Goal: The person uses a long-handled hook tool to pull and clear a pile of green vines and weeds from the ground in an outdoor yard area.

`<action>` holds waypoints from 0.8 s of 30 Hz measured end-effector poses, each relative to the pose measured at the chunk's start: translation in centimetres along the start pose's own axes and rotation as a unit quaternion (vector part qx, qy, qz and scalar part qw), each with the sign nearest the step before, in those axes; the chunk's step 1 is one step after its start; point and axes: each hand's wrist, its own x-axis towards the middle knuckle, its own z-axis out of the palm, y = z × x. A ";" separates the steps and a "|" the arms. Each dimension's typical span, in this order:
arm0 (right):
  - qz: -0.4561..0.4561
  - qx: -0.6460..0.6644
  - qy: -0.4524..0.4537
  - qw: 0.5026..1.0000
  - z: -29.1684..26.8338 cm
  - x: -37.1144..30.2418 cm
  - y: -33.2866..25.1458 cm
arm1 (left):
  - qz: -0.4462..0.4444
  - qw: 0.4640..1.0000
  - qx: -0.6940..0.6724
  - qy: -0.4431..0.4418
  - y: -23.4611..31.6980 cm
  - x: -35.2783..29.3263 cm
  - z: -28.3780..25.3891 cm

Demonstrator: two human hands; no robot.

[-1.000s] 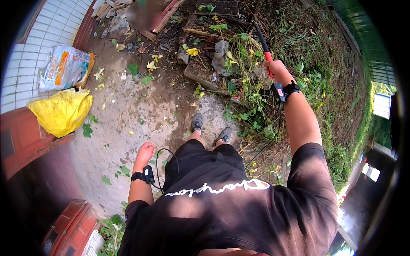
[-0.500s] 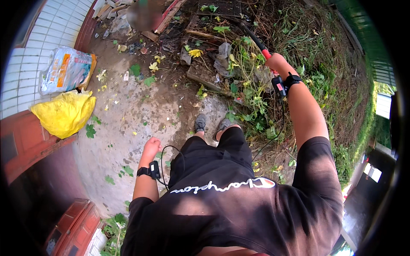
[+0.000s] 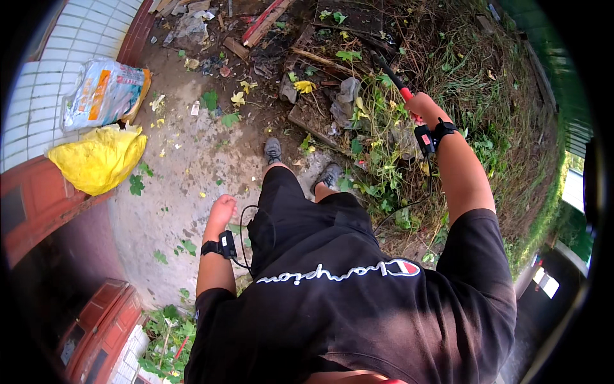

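My right hand (image 3: 422, 107) is closed around the red grip of a long-handled tool (image 3: 391, 75) with a black shaft. The shaft slants up and to the left over vines and dry grass; what its far end carries cannot be made out. My left hand (image 3: 222, 210) hangs low beside my left thigh, over the concrete, with its fingers curled in and nothing visible in them. Each wrist wears a black strap with a small device and a cable.
Green vines (image 3: 384, 147) and cut grass (image 3: 473, 70) cover the right. Boards (image 3: 265, 22), stones and litter lie ahead. On the left, a yellow sack (image 3: 99, 159) and a plastic-wrapped bundle (image 3: 105, 95) rest against a tiled wall (image 3: 35, 105), near a red-brown door (image 3: 38, 205).
My left foot has stepped forward, ahead of the right. The ground has shifted a little in view. My right hand keeps its hold on the long-handled tool; my left hand stays curled.
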 end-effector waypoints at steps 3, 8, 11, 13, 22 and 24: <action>0.036 0.019 -0.033 0.999 -1.1 -0.3 -1.5 | -0.018 1.000 -0.022 -0.011 1.3 3.5 -2.2; 0.056 -0.024 -0.034 0.998 -3.0 -1.8 -6.4 | -0.037 0.995 0.014 -0.088 0.2 12.8 -7.1; 0.096 -0.035 -0.028 0.994 -3.1 -0.5 -8.3 | -0.026 0.992 0.062 -0.109 7.3 15.9 -11.9; 0.122 -0.049 -0.033 0.991 -2.5 1.1 -10.1 | -0.033 0.996 -0.005 -0.085 10.6 18.1 -15.4; 0.140 0.036 -0.006 0.989 -2.7 -1.6 -15.3 | -0.050 0.994 -0.042 -0.084 16.9 24.1 -20.6; 0.137 0.003 -0.008 0.991 -2.5 -2.5 -16.2 | -0.073 0.993 -0.025 -0.093 15.9 24.3 -19.6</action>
